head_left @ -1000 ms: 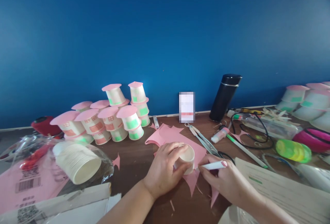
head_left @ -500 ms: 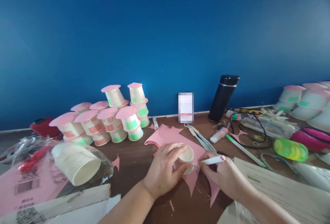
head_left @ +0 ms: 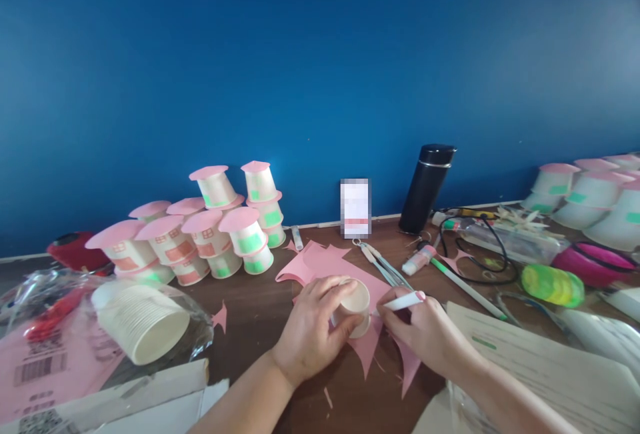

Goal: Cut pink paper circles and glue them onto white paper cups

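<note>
A dark wooden table point(head_left: 250, 327) carries pink paper point(head_left: 320, 262) at its middle, decorated cups point(head_left: 200, 237) far left, a bagged cup stack point(head_left: 143, 321) near left, and scissors point(head_left: 383, 266) and a black flask point(head_left: 426, 187) farther right.

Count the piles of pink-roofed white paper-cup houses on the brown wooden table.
2. The left pile stands by the blue wall; the right pile sits at the far edge, cut off by the frame, so more may be hidden.
</note>
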